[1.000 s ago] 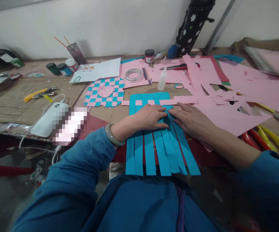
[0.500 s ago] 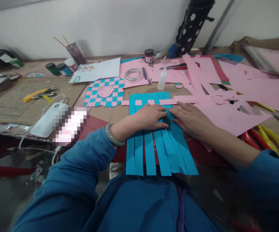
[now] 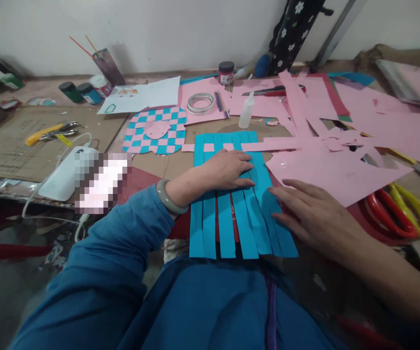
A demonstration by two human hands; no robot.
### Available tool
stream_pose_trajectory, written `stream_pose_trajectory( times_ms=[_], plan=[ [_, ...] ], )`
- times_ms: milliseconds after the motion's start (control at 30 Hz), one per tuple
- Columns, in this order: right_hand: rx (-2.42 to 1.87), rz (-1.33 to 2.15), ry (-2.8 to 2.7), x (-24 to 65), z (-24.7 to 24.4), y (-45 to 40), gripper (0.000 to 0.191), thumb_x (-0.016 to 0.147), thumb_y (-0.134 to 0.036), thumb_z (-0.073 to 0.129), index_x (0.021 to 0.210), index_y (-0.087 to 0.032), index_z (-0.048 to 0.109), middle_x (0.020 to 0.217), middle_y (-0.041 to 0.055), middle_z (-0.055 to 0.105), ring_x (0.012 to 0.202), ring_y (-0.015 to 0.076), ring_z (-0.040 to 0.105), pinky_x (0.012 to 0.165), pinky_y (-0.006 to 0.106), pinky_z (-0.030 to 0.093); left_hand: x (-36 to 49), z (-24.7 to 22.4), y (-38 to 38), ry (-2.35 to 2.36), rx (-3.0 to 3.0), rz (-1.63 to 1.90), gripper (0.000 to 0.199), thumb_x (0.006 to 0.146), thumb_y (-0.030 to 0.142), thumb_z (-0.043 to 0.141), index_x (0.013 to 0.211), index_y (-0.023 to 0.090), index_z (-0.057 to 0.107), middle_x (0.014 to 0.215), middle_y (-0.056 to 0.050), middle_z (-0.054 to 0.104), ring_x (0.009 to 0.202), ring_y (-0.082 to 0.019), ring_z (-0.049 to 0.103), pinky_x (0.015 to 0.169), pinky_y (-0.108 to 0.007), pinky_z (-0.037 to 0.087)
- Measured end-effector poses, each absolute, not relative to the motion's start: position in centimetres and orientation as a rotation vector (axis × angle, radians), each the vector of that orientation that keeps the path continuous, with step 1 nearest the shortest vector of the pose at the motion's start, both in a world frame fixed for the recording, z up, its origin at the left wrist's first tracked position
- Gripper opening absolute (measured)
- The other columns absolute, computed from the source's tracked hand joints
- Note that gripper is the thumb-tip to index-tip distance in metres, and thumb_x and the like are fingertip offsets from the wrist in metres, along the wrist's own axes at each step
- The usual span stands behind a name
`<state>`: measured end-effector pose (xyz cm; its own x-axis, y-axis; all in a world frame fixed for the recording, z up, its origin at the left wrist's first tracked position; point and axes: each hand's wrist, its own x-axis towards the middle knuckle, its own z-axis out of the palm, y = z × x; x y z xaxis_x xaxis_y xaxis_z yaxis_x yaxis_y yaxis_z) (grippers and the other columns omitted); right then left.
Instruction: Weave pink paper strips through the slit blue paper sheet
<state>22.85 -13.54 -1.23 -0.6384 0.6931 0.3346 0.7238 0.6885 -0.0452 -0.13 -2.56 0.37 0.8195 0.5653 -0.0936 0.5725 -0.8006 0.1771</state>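
A sheet of blue paper [image 3: 226, 233], cut into long strips joined at the far end, lies before me and hangs over the table's front edge. Across its far part runs a pink paper strip [image 3: 260, 146], passing over some blue strips and under others. My left hand [image 3: 227, 169] lies flat on the blue strips just below the pink one, fingers spread to the right. At the sheet's right edge is my right hand [image 3: 300, 206], its fingers stretched out and its fingertips on or just over the rightmost blue strips. It holds nothing.
A woven pink-and-blue paper piece [image 3: 155, 131] lies behind on the left. Near it are a tape roll [image 3: 200, 103], a glue bottle [image 3: 246, 111] and a utility knife [image 3: 275, 91]. Pink paper sheets [image 3: 337, 177] and scissors [image 3: 392, 214] occupy the right; a phone [image 3: 104, 182] and power bank [image 3: 69, 175] the left.
My right hand has moved back toward me and to the right, from beside the pink strip to the sheet's right edge. My left hand stays nearly in place on the blue strips.
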Motion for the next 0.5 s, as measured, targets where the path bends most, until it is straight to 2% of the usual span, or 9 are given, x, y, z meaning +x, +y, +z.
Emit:
stream_pose_trajectory(
  times_ms=[167,233,333,400,500],
  plan=[
    [-1.041,0.01,-2.622,23.3,-2.0,-18.5,0.067,0.091,-0.044,0.057,0.149,-0.017,0.039,0.136,0.0148,0.062,0.134,0.0358,0.049,0.101,0.056,0.049,-0.2,0.2,-2.4,0.895,2.809,-0.025,0.047,0.094,0.05,0.052,0.125,0.016,0.062,0.144,-0.014,0.053,0.133,-0.029,0.049,0.104,-0.042,0.041],
    [-1.046,-0.002,-2.615,23.6,-2.7,-19.7,0.071,0.092,-0.035,0.057,0.156,-0.02,0.028,0.134,0.012,0.063,0.131,0.0342,0.053,0.1,0.057,0.05,-0.2,0.0,-2.4,0.897,2.805,-0.027,0.048,0.094,0.05,0.052,0.126,0.016,0.062,0.144,-0.014,0.053,0.134,-0.029,0.049,0.105,-0.042,0.041],
    [-1.048,-0.048,-2.544,24.2,-3.6,-20.6,0.079,0.091,-0.014,0.053,0.159,-0.025,0.014,0.127,0.009,0.068,0.123,0.0299,0.061,0.095,0.053,0.055,-0.2,-0.1,-2.3,0.903,2.801,-0.023,0.048,0.094,0.051,0.052,0.127,0.017,0.062,0.146,-0.013,0.052,0.134,-0.028,0.049,0.106,-0.041,0.041],
    [-1.031,-0.035,-2.494,24.6,-3.7,-20.8,0.082,0.089,-0.006,0.05,0.159,-0.026,0.012,0.122,0.008,0.07,0.119,0.0277,0.063,0.094,0.051,0.056,-0.3,-0.1,-2.3,0.906,2.802,-0.009,0.047,0.094,0.051,0.052,0.126,0.017,0.062,0.145,-0.012,0.053,0.133,-0.028,0.05,0.105,-0.041,0.041],
    [-1.096,-0.008,-2.431,25.0,-2.6,-21.0,0.078,0.09,-0.009,0.046,0.158,-0.034,0.017,0.115,0.0043,0.073,0.107,0.0267,0.069,0.088,0.049,0.062,-0.3,-0.3,-2.1,0.889,2.805,0.019,0.045,0.094,0.05,0.051,0.121,0.017,0.064,0.14,-0.012,0.057,0.128,-0.026,0.053,0.103,-0.039,0.043]
  ],
)
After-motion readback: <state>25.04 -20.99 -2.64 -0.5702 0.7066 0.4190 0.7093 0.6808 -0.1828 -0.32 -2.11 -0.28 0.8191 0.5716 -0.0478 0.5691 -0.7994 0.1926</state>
